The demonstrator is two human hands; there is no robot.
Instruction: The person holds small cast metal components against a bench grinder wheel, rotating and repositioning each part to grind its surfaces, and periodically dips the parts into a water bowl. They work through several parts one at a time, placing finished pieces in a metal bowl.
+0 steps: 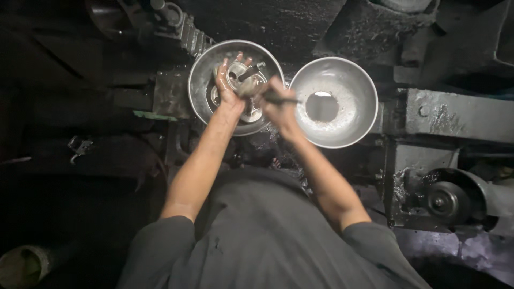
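Note:
A shiny round metal bowl (pixel 202 80) sits on a dark machine in front of me. My left hand (pixel 227 85) reaches into it and presses on a smaller round metal part (pixel 236 72) at its centre. My right hand (pixel 276 104) is closed around a dark rod-like tool (pixel 286 98) at the bowl's right rim; the tool's tip points toward the centre part. To the right stands a second metal dish (pixel 348 91) with a round hole in its middle, untouched.
A dark, greasy machine body (pixel 455 115) runs along the right, with a round wheel or pulley (pixel 444 202) lower right. Machine parts (pixel 176 21) rise behind the bowl. The left side is dark; a pale object (pixel 21 265) lies at bottom left.

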